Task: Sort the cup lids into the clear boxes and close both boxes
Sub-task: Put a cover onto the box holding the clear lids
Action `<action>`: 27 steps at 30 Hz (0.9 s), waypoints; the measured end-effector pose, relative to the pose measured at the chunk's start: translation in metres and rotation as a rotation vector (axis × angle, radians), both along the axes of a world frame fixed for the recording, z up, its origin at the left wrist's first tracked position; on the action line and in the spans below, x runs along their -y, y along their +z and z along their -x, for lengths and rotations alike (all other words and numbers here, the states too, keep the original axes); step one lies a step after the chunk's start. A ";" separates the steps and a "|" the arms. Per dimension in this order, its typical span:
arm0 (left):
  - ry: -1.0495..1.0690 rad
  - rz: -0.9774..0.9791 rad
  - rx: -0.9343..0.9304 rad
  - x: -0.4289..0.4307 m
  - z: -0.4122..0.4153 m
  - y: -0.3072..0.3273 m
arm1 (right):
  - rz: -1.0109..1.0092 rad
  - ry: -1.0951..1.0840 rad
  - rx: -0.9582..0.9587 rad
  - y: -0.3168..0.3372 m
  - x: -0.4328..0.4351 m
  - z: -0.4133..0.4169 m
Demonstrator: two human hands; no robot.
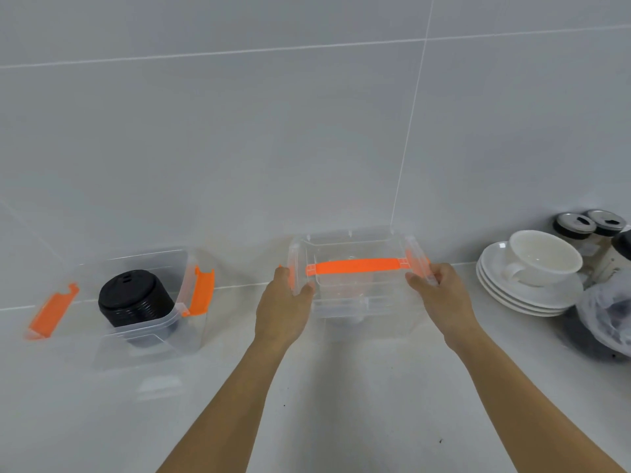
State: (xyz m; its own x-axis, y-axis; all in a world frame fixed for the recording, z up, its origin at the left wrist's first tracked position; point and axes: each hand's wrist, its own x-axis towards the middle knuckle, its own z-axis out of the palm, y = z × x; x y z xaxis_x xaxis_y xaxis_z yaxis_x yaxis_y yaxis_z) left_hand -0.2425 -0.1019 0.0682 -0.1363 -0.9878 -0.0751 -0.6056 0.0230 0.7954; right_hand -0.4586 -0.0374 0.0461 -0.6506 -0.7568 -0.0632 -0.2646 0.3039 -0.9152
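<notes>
Two clear boxes stand on the white counter against the tiled wall. The left box (pixel 191 332) is uncovered, its orange side latches hanging out, and holds a stack of black cup lids (pixel 131 298). Over the right box (pixel 392 319) I hold a clear cover with an orange handle (pixel 355 266), tilted up toward me. My left hand (pixel 285 302) grips the cover's left end by its orange latch. My right hand (pixel 438 288) grips its right end. Pale lids inside the right box show only faintly through the plastic.
At the right stand several stacked white saucers (pixel 526 295) with a white cup (pixel 543 257) on top. Behind them are jars with black-rimmed metal tops (pixel 573 225). A crumpled clear bag (pixel 607 315) lies at the right edge.
</notes>
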 end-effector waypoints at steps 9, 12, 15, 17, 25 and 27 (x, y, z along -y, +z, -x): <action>0.152 -0.004 -0.013 0.015 -0.007 -0.005 | 0.023 -0.063 -0.046 0.001 -0.002 0.004; 0.245 -0.149 -0.107 0.016 -0.009 -0.004 | -0.085 -0.207 0.042 -0.003 -0.001 0.009; 0.229 -0.390 -0.284 0.014 -0.007 -0.005 | -0.104 -0.164 0.460 -0.001 0.000 0.009; 0.223 -0.475 -0.369 0.015 -0.006 -0.008 | -0.089 -0.093 0.551 0.000 -0.002 0.010; 0.246 -0.104 -0.382 0.012 0.006 -0.010 | 0.074 -0.155 0.156 -0.004 0.003 0.000; 0.251 -0.054 -0.337 0.011 0.007 -0.012 | 0.081 -0.145 0.085 -0.005 0.002 -0.003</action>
